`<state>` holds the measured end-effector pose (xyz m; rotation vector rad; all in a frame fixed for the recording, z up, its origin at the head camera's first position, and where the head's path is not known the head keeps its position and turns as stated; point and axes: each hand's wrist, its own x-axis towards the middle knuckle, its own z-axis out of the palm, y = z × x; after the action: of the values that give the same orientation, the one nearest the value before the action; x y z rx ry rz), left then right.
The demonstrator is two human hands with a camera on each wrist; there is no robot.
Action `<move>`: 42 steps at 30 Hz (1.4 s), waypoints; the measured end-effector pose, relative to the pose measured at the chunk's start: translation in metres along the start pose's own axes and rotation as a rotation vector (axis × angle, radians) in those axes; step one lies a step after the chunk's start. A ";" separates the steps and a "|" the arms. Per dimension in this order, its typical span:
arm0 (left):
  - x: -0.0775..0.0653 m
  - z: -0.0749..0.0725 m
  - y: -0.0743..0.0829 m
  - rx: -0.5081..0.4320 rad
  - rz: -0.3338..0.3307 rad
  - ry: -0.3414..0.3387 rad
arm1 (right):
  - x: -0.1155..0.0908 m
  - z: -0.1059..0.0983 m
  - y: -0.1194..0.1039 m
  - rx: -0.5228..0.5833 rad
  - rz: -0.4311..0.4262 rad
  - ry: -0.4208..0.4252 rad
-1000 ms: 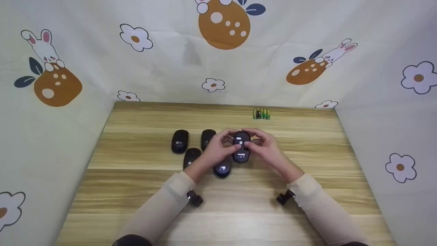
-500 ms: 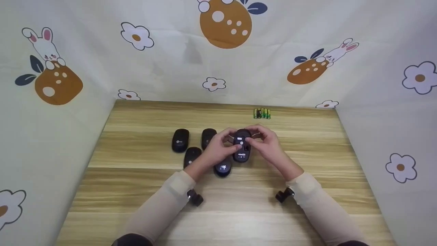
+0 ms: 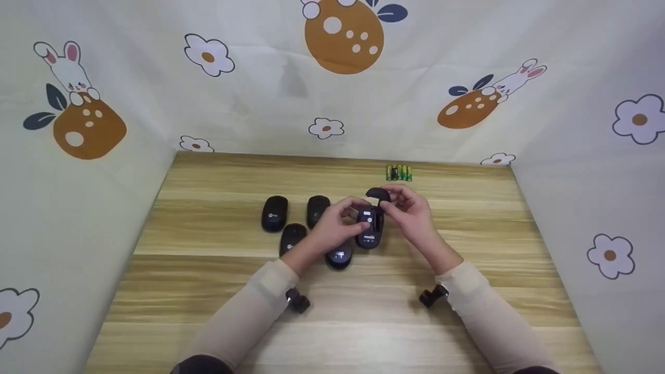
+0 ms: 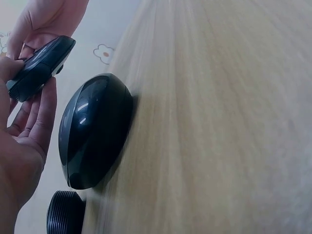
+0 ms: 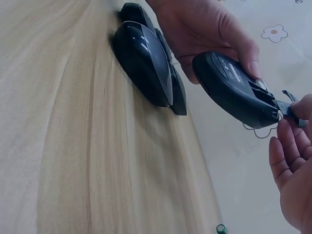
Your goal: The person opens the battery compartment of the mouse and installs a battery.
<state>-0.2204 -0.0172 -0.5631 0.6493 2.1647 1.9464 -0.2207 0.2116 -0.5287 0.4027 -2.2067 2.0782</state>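
Left hand (image 3: 336,227) holds a dark mouse (image 3: 371,231) underside up; right hand (image 3: 414,212) pinches a dark cover piece (image 3: 382,194) at its far end.
Landmark = held mouse: raised above the wood-grain table (image 3: 358,322), slot (image 3: 377,222) exposed on its underside, left thumb on that face, left fingers around the side; cover piece gripped between right thumb and fingers, just beyond the held mouse, contact between the two unclear; four other mice (image 3: 275,214) on the table to its left, nearest one just left and nearer the person, two partly hidden by left arm/hand; five batteries (image 3: 399,173) in a row beyond it, slightly right.
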 end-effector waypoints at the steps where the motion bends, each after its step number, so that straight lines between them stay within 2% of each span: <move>1: 0.000 0.000 0.000 0.003 0.000 -0.002 | 0.000 0.000 0.000 0.015 0.000 0.001; 9: 0.000 0.000 0.000 0.020 0.005 -0.007 | 0.003 -0.007 0.000 0.062 -0.008 0.008; 32: 0.000 0.000 0.000 0.000 -0.036 -0.008 | 0.005 -0.041 0.012 -0.048 0.050 0.055; 42: 0.000 0.001 0.001 -0.005 -0.058 -0.006 | 0.009 -0.058 0.020 -0.096 0.046 0.089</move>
<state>-0.2204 -0.0164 -0.5622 0.5841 2.1500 1.9172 -0.2409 0.2692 -0.5413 0.2500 -2.2730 1.9611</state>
